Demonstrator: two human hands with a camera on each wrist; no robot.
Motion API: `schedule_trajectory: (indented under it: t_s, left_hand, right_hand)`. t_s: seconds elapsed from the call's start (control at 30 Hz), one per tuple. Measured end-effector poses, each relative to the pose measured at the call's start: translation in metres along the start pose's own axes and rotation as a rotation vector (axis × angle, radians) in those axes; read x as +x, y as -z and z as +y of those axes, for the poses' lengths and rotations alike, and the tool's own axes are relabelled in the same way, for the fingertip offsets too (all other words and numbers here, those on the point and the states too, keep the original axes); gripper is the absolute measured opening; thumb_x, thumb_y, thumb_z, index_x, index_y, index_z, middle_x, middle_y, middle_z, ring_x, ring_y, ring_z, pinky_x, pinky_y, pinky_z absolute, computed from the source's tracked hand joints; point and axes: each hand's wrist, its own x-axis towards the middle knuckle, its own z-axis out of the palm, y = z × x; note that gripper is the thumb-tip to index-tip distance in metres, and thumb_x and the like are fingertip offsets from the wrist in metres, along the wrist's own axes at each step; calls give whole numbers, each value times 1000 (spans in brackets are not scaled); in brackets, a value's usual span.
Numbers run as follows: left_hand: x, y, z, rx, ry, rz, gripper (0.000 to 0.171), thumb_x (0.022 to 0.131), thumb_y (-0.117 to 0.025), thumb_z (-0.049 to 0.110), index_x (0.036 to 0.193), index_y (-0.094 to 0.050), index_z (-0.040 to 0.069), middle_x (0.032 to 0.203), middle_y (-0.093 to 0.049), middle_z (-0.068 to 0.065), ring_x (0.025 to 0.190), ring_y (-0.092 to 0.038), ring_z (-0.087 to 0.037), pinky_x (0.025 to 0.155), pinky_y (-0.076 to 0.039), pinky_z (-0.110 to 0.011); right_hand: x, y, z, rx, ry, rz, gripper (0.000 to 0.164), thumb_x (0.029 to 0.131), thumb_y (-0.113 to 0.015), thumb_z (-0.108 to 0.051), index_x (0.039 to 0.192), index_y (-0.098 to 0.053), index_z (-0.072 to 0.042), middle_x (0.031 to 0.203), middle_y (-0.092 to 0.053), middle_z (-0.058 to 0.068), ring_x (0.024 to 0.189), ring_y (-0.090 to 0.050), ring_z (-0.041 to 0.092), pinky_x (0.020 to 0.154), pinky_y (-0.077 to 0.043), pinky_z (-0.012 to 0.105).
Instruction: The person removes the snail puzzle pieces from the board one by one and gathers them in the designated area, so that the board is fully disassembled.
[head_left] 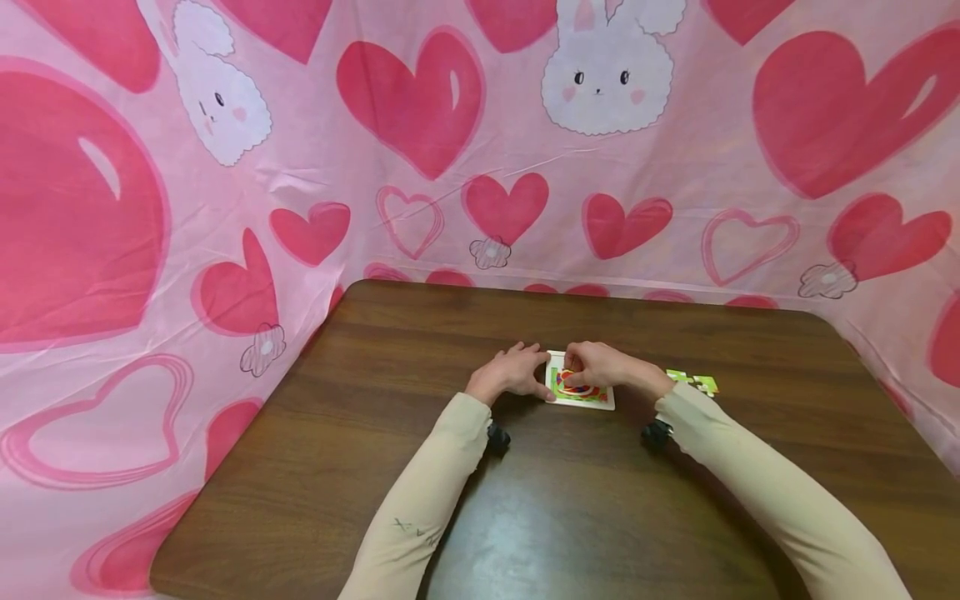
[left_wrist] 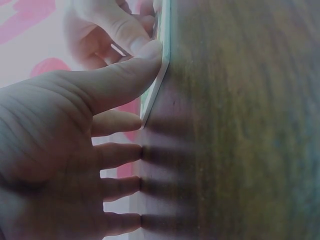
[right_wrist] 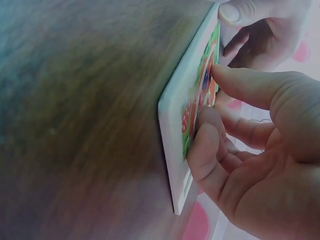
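A small white-framed jigsaw puzzle [head_left: 604,406] with a red, green and blue picture lies flat on the table. My left hand [head_left: 516,369] is at its left side, fingers spread and straight. In the left wrist view the thumb [left_wrist: 149,50] rests on the frame's edge while the other fingertips touch the tabletop. Over the picture, my right hand [head_left: 600,364] has curled fingers and a lowered thumb [right_wrist: 235,80], pinching at a puzzle piece within the picture. The fingers largely hide that piece.
Several loose yellow-green puzzle pieces [head_left: 705,384] lie on the table just beyond my right wrist. The brown wooden table [head_left: 555,517] reaches back to a pink cloth [head_left: 525,250] printed with hearts and rabbits. Dark wrist cameras [head_left: 657,434] sit under both cuffs.
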Motion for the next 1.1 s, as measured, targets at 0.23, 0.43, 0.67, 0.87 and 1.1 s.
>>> schedule_trajectory:
  t_s: [0.23, 0.43, 0.67, 0.87, 1.1]
  left_hand:
    - [-1, 1, 0, -2, -2, -3, 77, 86, -71, 50, 151, -41, 22, 163, -26, -5, 153, -17, -31, 121, -19, -55]
    - [0, 1, 0, 7, -5, -1, 78, 85, -71, 51, 151, -40, 22, 163, -26, -6, 152, -17, -31, 121, -20, -55]
    - [1, 0, -2, 0, 0, 0, 80, 84, -71, 53, 152, -39, 23, 163, -26, -4, 153, -17, -30, 121, -19, -55]
    - [1, 0, -2, -15, -2, -1, 80, 85, -71, 52, 152, -39, 23, 164, -25, -4, 153, -16, -30, 121, -18, -55]
    - [0, 0, -1, -4, -3, 2, 79, 85, -71, 52, 152, -39, 23, 164, -25, -5, 153, -16, -30, 121, -19, -55]
  right_hand:
    - [2, -1, -2, 35, 2, 23, 24, 85, -74, -15, 96, -54, -7, 81, -55, 4, 69, -50, 15, 61, -42, 26]
    - [2, -2, -3, 53, 26, 57, 27, 83, -76, -12, 91, -51, -7, 77, -54, 3, 67, -49, 15, 60, -41, 27]
    - [4, -2, -4, 44, 42, 14, 15, 87, -73, -14, 93, -60, -9, 76, -57, 1, 66, -51, 14, 58, -42, 26]
    - [3, 0, -5, 22, 79, -38, 9, 91, -68, -17, 96, -71, -10, 75, -59, -2, 66, -49, 11, 60, -40, 25]
    - [-4, 6, -7, 40, 90, -30, 13, 93, -65, -17, 100, -73, -9, 81, -64, -1, 70, -53, 12, 65, -45, 27]
